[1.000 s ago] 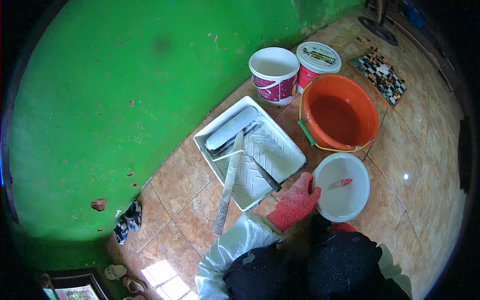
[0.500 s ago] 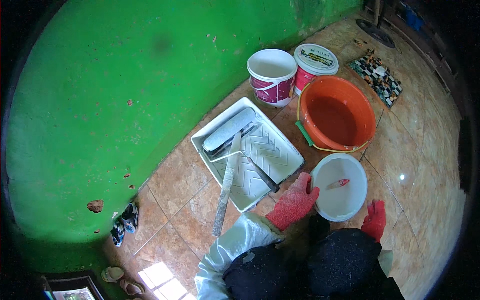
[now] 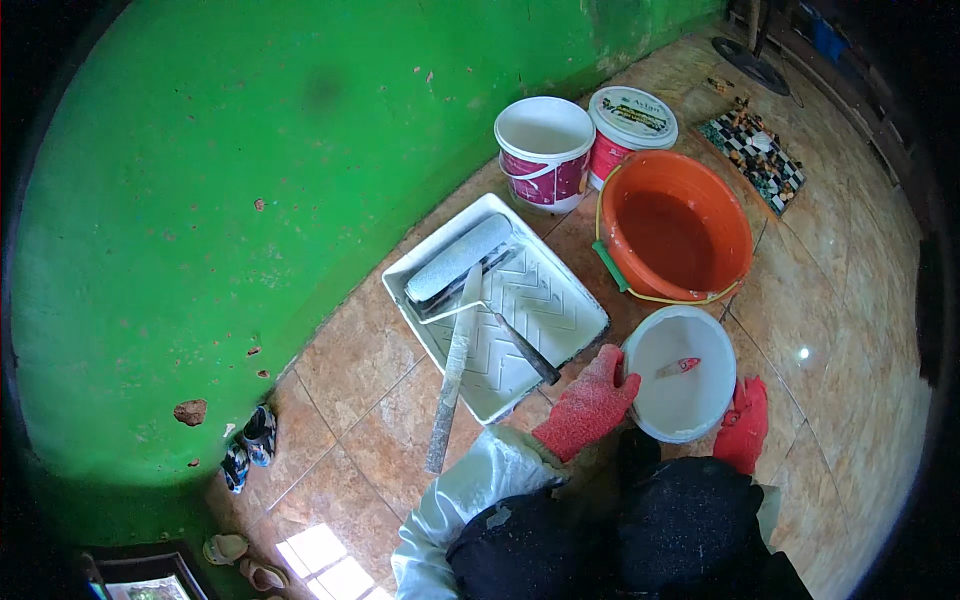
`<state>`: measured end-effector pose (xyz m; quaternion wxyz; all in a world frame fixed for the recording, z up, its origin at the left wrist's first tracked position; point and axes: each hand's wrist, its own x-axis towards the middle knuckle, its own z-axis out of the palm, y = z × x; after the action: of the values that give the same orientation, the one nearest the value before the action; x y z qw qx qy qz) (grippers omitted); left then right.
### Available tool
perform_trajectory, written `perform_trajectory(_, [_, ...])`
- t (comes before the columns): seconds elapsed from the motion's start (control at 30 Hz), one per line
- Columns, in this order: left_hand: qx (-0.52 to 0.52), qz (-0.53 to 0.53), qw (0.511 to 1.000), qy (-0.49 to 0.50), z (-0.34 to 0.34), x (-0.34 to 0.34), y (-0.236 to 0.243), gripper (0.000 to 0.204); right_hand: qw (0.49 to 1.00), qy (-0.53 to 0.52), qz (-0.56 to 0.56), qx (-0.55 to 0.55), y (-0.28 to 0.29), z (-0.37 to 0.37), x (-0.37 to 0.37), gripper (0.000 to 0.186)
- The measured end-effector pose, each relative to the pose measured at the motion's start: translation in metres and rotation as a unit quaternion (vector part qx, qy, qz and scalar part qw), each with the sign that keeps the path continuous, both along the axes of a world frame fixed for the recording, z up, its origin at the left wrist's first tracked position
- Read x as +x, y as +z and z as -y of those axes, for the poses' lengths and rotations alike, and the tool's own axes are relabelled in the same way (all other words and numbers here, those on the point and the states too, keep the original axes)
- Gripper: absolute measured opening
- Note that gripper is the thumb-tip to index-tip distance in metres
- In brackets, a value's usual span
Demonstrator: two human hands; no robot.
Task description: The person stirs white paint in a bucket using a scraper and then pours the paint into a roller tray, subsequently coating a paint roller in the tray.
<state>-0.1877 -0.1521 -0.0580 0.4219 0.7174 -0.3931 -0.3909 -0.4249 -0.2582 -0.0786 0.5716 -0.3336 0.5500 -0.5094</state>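
Note:
A round white bucket [image 3: 655,410] stands on the floor in front of my knees. A small brush with a red-and-white part [image 3: 680,368] lies inside it. My left hand [image 3: 592,400], in a red work glove, grips the bucket's left side with the thumb by the rim. On the opposite side my right hand [image 3: 742,425], also red-gloved, is pressed to the bucket's outer wall. Left of the bucket, a white paint tray [image 3: 570,345] carries a paint roller [image 3: 460,258] with a dark handle. A long paint-stained stick [image 3: 452,385] lies across the tray, its lower end past the edge.
Beyond the white bucket stands an orange bucket [image 3: 735,230] with a green-gripped handle. Behind are a white-and-magenta pail [image 3: 545,180] and a lidded one [image 3: 633,118]. A checkered board [image 3: 755,160] lies far right. A green wall [image 3: 250,150] rises at left, with shoes [image 3: 250,440] beside it.
My right hand has moved in to the left, from apart from the white bucket to against its right side. My left hand and the bucket stay nearly where they were.

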Motion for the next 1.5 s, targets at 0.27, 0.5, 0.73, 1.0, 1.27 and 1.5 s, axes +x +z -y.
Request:
perform_trajectory(0.27, [0.006, -0.036, 0.999, -0.006, 0.001, 0.000, 0.011, 0.033, 0.998, 0.013, -0.055, -0.035, 0.020, 0.001, 0.008, 0.048])
perform_trajectory(0.5, [-0.016, 0.017, 1.000, -0.006, 0.000, -0.001, 0.005, 0.033, 0.987, 0.086, -0.071, -0.112, 0.020, -0.004, 0.013, 0.049])
perform_trajectory(0.73, [-0.007, -0.004, 1.000, -0.007, 0.001, -0.001, 0.002, 0.032, 0.995, 0.043, -0.050, -0.068, 0.026, -0.001, 0.022, 0.049])
perform_trajectory(1.0, [-0.019, -0.008, 1.000, -0.014, 0.000, 0.000, 0.001, 0.030, 0.998, -0.030, -0.002, -0.055, 0.040, 0.002, 0.042, 0.041])
perform_trajectory(1.27, [-0.017, -0.017, 1.000, -0.020, 0.002, -0.001, -0.004, 0.029, 0.994, -0.081, -0.017, -0.076, 0.013, 0.015, 0.038, 0.034])
perform_trajectory(1.5, [-0.016, -0.003, 1.000, -0.022, 0.002, 0.000, 0.001, 0.030, 0.987, 0.001, -0.044, -0.155, 0.006, 0.007, 0.027, 0.036])
